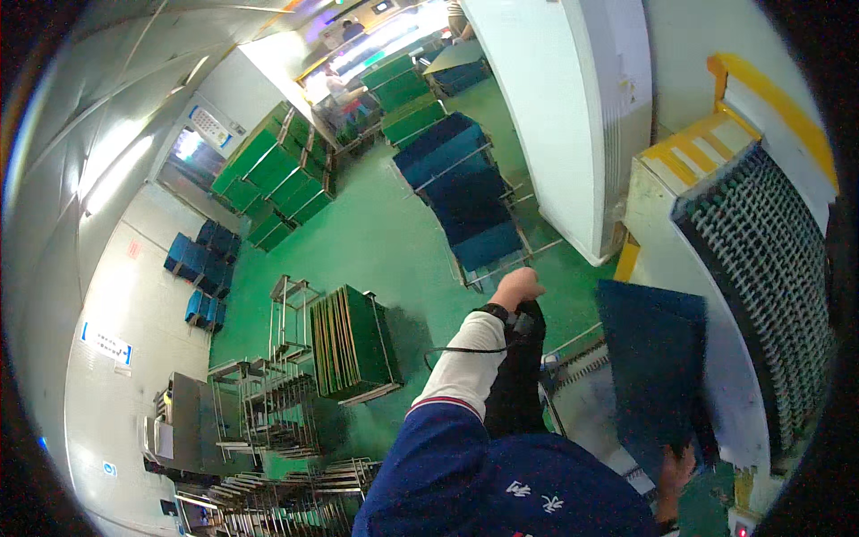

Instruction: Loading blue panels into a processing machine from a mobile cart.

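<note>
1. Panel (651,358), dark blue, flat, thin and rectangular, stands nearly upright at the person's right, its face plain and matte, its lower part in front of a pale machine (689,268) with a bed of dark rollers (761,286).
2. Right hand (676,467) grips the panel's bottom edge, fingers curled tight around it.
3. Left hand (517,288) is stretched out forward over the green floor (385,242), closed into a loose fist; whether it has hold of anything cannot be told.
4. Near that left hand sits a rack of blue panels (474,210); farther left stands a cart of green panels (353,345), beside bare metal racks (268,403).
</note>
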{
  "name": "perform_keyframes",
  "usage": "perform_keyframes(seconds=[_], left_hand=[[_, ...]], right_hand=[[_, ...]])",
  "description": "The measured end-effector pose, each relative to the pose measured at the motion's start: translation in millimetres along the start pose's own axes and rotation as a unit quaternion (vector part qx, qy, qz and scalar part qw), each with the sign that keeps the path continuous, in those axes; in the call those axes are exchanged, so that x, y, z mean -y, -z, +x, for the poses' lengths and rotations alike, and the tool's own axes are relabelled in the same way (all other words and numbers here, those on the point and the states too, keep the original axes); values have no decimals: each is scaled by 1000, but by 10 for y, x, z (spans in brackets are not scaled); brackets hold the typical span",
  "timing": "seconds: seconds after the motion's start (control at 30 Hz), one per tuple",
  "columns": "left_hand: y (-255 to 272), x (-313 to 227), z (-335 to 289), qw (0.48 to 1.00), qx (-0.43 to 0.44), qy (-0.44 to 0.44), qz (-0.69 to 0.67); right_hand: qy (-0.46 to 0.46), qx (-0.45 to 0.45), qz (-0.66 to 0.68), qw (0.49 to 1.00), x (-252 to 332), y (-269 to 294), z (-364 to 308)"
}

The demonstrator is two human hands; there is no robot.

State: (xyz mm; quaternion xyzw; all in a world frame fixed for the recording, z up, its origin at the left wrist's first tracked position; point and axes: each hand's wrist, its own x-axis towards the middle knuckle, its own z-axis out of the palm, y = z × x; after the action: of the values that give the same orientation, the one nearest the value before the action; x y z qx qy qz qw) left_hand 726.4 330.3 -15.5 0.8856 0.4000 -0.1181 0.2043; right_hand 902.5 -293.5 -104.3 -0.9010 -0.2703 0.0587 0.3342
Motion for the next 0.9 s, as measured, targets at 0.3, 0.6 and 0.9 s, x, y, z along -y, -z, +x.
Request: perform_keyframes(seconds=[0.3, 0.6, 0.9], left_hand=[[2222, 1919, -707, 923, -317, 220, 9], [3370, 2772, -2126, 964, -98, 176, -171], [2228, 399, -1321, 973, -18, -139, -181]], right_hand=[[-71, -20, 52, 996, 774, 692, 536], [-124, 66, 57, 988, 553, 557, 369], [-122, -72, 168, 975, 768, 607, 587]])
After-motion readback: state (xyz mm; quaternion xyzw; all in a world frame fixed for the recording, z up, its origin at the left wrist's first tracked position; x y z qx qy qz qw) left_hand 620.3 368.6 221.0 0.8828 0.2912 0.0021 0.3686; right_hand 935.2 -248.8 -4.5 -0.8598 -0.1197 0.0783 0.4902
